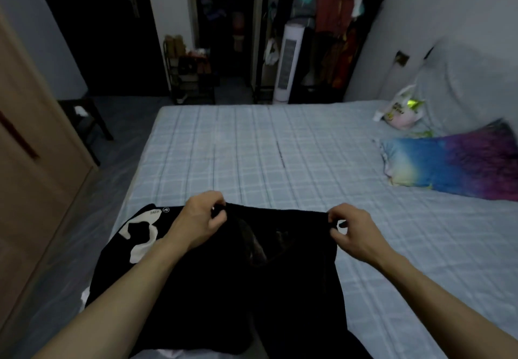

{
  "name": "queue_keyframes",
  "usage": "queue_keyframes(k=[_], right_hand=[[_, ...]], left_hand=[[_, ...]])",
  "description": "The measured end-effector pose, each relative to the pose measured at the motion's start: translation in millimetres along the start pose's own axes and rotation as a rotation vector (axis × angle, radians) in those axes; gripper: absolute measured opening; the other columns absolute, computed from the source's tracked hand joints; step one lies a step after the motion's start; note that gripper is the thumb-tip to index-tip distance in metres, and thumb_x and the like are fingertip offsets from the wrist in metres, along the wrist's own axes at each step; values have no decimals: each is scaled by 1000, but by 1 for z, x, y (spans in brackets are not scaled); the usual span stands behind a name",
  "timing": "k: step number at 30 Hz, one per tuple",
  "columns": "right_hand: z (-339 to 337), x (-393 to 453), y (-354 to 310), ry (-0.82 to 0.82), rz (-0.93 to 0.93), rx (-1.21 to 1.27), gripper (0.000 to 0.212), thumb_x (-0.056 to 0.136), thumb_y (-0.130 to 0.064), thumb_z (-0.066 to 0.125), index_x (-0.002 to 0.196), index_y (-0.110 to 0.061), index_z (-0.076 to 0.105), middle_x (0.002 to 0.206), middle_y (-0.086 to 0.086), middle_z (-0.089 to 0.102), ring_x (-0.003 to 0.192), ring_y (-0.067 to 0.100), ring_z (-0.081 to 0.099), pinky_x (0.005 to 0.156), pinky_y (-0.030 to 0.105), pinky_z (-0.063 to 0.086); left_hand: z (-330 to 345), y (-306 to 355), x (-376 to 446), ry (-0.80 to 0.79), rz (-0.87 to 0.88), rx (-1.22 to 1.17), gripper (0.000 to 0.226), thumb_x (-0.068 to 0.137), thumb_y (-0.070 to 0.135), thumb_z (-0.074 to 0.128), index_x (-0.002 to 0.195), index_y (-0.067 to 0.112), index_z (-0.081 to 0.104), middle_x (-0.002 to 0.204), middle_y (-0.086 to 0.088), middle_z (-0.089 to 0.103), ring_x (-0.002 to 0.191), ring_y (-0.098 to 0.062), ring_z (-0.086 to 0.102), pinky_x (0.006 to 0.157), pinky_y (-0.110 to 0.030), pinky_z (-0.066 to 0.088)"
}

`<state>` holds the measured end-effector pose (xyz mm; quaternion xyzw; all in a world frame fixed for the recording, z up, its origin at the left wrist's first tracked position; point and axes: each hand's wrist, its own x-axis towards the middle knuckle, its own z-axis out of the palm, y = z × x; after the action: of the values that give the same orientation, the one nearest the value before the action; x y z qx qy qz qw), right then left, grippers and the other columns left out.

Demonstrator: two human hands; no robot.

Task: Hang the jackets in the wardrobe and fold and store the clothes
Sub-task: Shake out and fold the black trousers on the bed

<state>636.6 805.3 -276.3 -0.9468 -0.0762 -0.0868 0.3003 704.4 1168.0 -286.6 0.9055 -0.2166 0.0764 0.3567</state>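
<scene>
Dim bedroom seen from a head camera looking down over a bed (252,145) covered in a pale blue checked sheet. At the near edge of the bed, just in front of the person, lies a black garment (260,274), spread loosely with soft creases through its middle. The left hand (200,220) pinches the garment's far edge near its middle-left, thumb and fingers closed on the cloth. The right hand (354,231) pinches the same far edge at its right corner, fingers curled around the hem. Partly under the black garment, to the left, lies another dark piece with a white printed shape (140,235); whether it is a separate item cannot be told. Judging by how the cloth drapes and sags between the two grips, it is light, limp and not slippery, so it should fold easily but will not hold a shape on its own. Holding it at two spread points along one edge, as here, looks the sensible way to keep it flat while folding. Further back, a multicoloured pillow (454,165) and a white plastic bag (398,109) rest on the right side of the bed. Beyond the bed stand a white tower fan (286,61) and an open rack crowded with hanging clothes (336,27).
</scene>
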Motion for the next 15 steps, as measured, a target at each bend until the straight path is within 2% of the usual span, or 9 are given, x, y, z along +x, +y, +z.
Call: queue_keyframes(k=[2, 5, 8, 9, 11, 13, 15], right_hand=[[-32, -11, -17, 73, -62, -8, 17, 67, -5, 66, 79, -15, 59, 83, -4, 57, 77, 13, 60, 70, 34, 55], [-74, -29, -42, 190, -123, -5, 27, 65, 6, 68, 78, -15, 57, 80, -3, 58, 74, 14, 60, 67, 36, 56], [-109, -51, -61, 197, -132, -12, 33, 65, 2, 77, 80, -20, 58, 83, -6, 61, 76, 15, 62, 68, 38, 57], [-119, -59, -65, 171, -130, -32, 35, 63, -6, 83, 82, -21, 58, 85, -7, 61, 79, 14, 62, 68, 37, 57], [-133, -74, -68, 106, -97, -89, 46, 59, -38, 90, 89, -26, 58, 92, -11, 60, 87, 10, 61, 68, 30, 54], [-139, -86, -68, 54, -2, -109, 67, 57, -70, 78, 104, -28, 58, 104, -14, 59, 98, 5, 59, 73, 22, 49], [-137, -94, -69, 29, 90, -51, 90, 55, -87, 63, 123, -29, 55, 119, -14, 55, 107, 3, 57, 80, 19, 46]], left_hand=[[-21, 30, 4, 78, 40, -74, 27, 74, 35, 51, 82, 13, 65, 77, 6, 64, 72, -10, 61, 71, -29, 51], [-49, 71, 11, 193, 119, -138, 23, 75, 30, 55, 84, 12, 66, 81, 3, 68, 76, -14, 66, 74, -34, 56], [-72, 110, 16, 298, 186, -147, 14, 77, 22, 60, 83, 11, 66, 80, 1, 67, 75, -17, 66, 73, -40, 57], [-77, 124, 17, 326, 201, -146, 13, 77, 21, 61, 82, 11, 66, 78, 1, 67, 74, -18, 66, 72, -41, 57], [-84, 150, 17, 365, 242, -140, 12, 78, 22, 61, 80, 11, 64, 75, 0, 65, 72, -18, 64, 70, -43, 56], [-87, 177, 14, 379, 303, -114, 13, 78, 24, 60, 79, 12, 61, 74, 0, 62, 69, -19, 61, 67, -43, 55], [-86, 202, 10, 370, 351, -73, 11, 79, 22, 63, 80, 13, 59, 74, 0, 61, 68, -19, 60, 65, -42, 53]])
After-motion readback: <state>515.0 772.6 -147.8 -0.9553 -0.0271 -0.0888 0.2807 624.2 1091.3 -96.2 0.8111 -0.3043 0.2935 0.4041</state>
